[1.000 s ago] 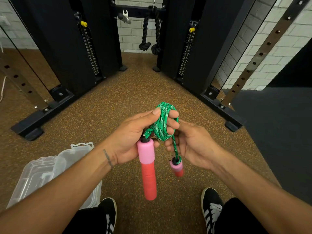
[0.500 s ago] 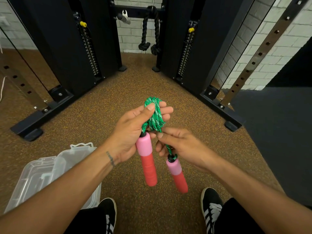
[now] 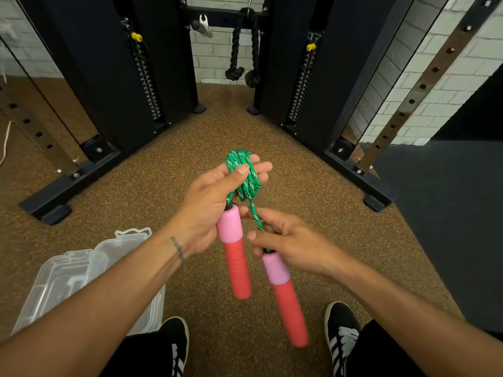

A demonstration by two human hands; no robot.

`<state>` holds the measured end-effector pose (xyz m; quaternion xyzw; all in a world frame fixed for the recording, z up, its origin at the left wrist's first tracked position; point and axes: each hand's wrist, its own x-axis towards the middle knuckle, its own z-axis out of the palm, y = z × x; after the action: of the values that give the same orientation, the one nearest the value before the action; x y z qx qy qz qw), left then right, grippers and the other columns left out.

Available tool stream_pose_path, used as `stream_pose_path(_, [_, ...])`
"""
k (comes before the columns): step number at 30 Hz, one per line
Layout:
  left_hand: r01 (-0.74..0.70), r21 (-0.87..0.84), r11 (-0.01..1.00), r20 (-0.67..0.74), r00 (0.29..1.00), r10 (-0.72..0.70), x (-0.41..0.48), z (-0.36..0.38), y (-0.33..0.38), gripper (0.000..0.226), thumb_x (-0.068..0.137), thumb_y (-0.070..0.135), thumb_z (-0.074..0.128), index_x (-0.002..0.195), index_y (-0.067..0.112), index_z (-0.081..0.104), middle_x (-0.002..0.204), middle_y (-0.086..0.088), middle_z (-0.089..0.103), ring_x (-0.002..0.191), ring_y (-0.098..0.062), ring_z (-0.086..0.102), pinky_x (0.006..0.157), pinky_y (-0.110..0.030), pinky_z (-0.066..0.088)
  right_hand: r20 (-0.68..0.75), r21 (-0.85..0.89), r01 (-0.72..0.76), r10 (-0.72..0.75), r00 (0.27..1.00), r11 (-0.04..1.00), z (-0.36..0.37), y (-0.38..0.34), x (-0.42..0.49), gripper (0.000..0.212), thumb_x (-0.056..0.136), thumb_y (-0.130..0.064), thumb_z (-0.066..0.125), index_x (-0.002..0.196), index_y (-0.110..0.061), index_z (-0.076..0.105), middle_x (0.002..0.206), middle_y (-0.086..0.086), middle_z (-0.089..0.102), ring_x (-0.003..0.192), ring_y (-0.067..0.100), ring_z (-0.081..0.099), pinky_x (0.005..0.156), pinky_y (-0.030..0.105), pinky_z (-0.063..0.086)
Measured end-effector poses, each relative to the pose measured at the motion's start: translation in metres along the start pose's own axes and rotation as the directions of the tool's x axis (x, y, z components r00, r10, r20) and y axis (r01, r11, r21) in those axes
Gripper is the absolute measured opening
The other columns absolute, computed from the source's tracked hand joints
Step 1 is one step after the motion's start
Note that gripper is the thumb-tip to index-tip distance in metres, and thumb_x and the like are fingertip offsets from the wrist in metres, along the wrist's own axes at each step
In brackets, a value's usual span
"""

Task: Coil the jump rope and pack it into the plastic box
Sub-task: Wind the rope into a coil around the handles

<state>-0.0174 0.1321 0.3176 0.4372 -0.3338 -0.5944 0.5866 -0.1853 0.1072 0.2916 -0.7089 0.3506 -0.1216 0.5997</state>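
Lowered since a moment ago, the right hand [image 3: 294, 240] draws the second handle [image 3: 285, 295] beside the first, the left hand [image 3: 209, 210] gripping the coiled green rope [image 3: 245, 178], nearly ready for the open plastic box [image 3: 68, 278] on the floor.

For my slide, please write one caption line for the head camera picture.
Left hand holds the coiled green rope; right hand holds the second handle near the plastic box.

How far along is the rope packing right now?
Done: the green rope is coiled in the left hand, one handle hanging. In hand: the right hand grips rope above the second handle. Left: nothing is in the plastic box on the floor.
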Motion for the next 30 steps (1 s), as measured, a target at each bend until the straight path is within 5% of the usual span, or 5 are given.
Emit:
stream_pose_path(4, [0.025,0.066,0.998,0.000,1.000,-0.025,0.000,-0.003,-0.001,0.031,0.099,0.014,0.051,0.129,0.012,0.057,0.122,0.000,0.072,0.107,-0.006,0.068,0.046,-0.018,0.052,-0.012,-0.183,0.029,-0.031,0.999,0.983,0.000,0.001,0.000,0.027,0.096,-0.027,0.061,0.123,-0.025,0.063,0.081,0.001,0.069,0.070,0.019,0.063,0.072,0.043,0.054])
stream_pose_path(14, [0.065,0.519,0.852,0.061,0.992,-0.112,0.005,-0.010,-0.024,0.021,0.099,0.021,0.057,0.120,0.020,0.060,0.110,0.008,0.074,0.100,-0.018,0.070,0.075,-0.039,0.055,-0.028,-0.732,0.099,-0.175,0.984,0.674,-0.011,-0.003,-0.002,0.022,0.090,-0.032,0.063,0.111,-0.027,0.070,0.099,-0.009,0.057,0.070,-0.002,0.052,0.065,0.018,0.043])
stream_pose_path(18, [0.167,0.640,0.750,0.085,0.955,-0.285,0.003,-0.012,-0.027,0.031,0.083,0.028,0.058,0.109,0.009,0.062,0.090,-0.011,0.059,0.075,-0.020,0.052,0.058,-0.031,0.044,-0.043,-0.812,0.073,-0.185,0.982,0.579,-0.016,-0.007,-0.007,0.022,0.090,-0.038,0.064,0.111,-0.031,0.066,0.104,-0.014,0.045,0.083,0.007,0.056,0.078,0.032,0.052])
stream_pose_path(25, [0.210,0.763,0.612,0.154,0.860,-0.487,0.000,-0.020,-0.023,0.040,0.068,0.022,0.065,0.106,0.009,0.062,0.102,-0.023,0.068,0.079,-0.020,0.055,0.059,-0.031,0.045,-0.015,-0.858,0.082,-0.184,0.983,0.507,-0.019,-0.014,-0.008,0.035,0.083,-0.048,0.070,0.096,-0.034,0.040,0.103,-0.016,0.037,0.081,0.003,0.051,0.062,0.013,0.038])
stream_pose_path(30, [0.148,0.814,0.561,0.266,0.765,-0.586,-0.002,-0.020,-0.021,0.033,0.074,0.014,0.075,0.102,0.002,0.064,0.090,-0.016,0.066,0.070,-0.018,0.052,0.058,-0.032,0.040,0.033,-0.856,0.089,-0.117,0.993,0.509,-0.020,-0.012,-0.006,0.072,0.074,-0.056,0.073,0.134,-0.034,0.040,0.126,-0.014,0.042,0.103,0.003,0.052,0.087,0.025,0.049])
